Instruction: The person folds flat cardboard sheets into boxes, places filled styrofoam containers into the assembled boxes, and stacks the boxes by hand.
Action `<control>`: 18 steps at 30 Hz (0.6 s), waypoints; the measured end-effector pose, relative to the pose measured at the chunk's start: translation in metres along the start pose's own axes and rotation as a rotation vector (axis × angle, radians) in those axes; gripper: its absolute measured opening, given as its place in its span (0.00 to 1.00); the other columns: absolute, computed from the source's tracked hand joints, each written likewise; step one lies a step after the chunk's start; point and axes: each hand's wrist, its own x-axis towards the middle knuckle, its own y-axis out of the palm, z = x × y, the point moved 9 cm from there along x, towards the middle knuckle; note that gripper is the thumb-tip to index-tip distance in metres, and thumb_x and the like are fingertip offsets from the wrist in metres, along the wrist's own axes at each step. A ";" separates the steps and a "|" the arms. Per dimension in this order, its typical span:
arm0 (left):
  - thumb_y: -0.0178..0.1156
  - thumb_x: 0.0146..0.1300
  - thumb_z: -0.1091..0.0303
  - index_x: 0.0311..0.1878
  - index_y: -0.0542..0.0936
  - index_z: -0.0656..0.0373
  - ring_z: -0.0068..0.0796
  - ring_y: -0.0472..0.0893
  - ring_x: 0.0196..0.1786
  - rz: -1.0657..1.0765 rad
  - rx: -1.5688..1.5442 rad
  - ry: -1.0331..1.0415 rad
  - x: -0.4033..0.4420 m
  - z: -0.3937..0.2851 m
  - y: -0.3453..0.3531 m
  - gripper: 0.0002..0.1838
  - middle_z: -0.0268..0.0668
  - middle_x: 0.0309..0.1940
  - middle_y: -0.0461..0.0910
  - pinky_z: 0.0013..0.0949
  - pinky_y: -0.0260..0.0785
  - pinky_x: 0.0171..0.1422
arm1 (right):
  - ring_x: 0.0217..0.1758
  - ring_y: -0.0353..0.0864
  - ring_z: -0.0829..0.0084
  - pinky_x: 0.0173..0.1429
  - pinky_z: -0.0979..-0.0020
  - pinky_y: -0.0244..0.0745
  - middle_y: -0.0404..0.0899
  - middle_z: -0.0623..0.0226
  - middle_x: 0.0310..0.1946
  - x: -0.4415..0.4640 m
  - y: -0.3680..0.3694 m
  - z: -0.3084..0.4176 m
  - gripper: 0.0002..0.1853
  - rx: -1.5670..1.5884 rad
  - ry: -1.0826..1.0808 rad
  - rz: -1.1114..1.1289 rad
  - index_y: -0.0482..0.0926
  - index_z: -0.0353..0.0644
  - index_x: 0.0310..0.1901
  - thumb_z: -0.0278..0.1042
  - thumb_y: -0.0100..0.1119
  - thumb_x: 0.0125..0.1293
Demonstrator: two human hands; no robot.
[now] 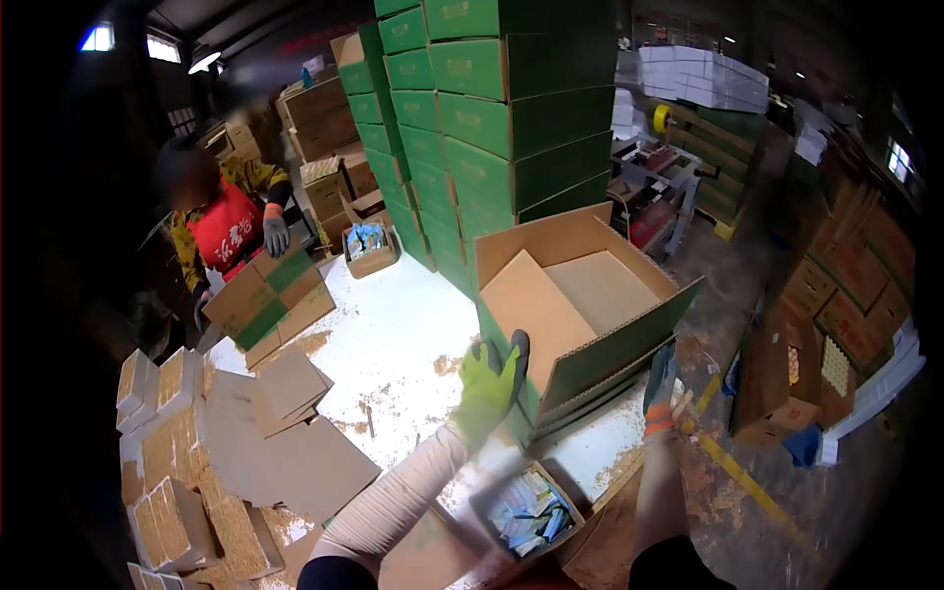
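An open green cardboard box (598,305) with a brown inside stands at the table's right part, its top flaps raised. A plain brown cardboard panel (539,313) slants at its left inside. My left hand (490,382), in a yellow-green glove with dark fingertips, is closed against the box's left side, thumb up by the edge. At the box's right end my right hand (661,385), in a dark glove with an orange cuff, presses its fingers along the outer wall; part of them is hidden. Below, a small carton (572,536) contains blue and white packets.
Green boxes (472,118) are stacked high behind. Across the white table (393,334), a person in a red apron (221,231) handles a cardboard sheet (275,300). Cardboard pieces (285,442) and straw-coloured blocks (172,521) lie left. Another packet carton (370,258) sits farther back.
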 end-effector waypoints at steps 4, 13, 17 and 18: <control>0.45 0.73 0.74 0.78 0.51 0.69 0.60 0.59 0.76 -0.087 -0.130 -0.042 -0.004 -0.012 0.025 0.33 0.62 0.76 0.54 0.54 0.46 0.82 | 0.77 0.62 0.64 0.80 0.67 0.54 0.60 0.55 0.76 -0.016 0.018 -0.014 0.26 -0.034 0.083 -0.033 0.58 0.31 0.76 0.36 0.40 0.83; 0.50 0.77 0.44 0.74 0.64 0.59 0.48 0.72 0.69 -0.373 -1.553 -0.786 -0.124 0.043 -0.075 0.34 0.51 0.70 0.68 0.48 0.70 0.69 | 0.66 0.73 0.61 0.65 0.64 0.73 0.65 0.50 0.71 -0.020 -0.042 -0.010 0.22 -0.176 0.003 0.031 0.67 0.32 0.69 0.37 0.44 0.81; 0.53 0.76 0.47 0.59 0.76 0.57 0.40 0.78 0.57 -0.576 -1.234 -0.581 -0.230 0.030 -0.263 0.23 0.43 0.55 0.78 0.42 0.74 0.61 | 0.58 0.81 0.60 0.53 0.63 0.83 0.68 0.47 0.68 -0.089 -0.014 0.111 0.22 -0.362 -0.167 0.098 0.72 0.31 0.65 0.41 0.46 0.81; 0.53 0.76 0.48 0.59 0.76 0.58 0.40 0.79 0.57 -0.584 -1.134 -0.575 -0.262 0.020 -0.297 0.23 0.43 0.55 0.78 0.42 0.74 0.61 | 0.58 0.81 0.61 0.53 0.64 0.81 0.71 0.51 0.65 -0.115 -0.004 0.121 0.23 -0.226 -0.104 0.119 0.73 0.32 0.64 0.43 0.45 0.81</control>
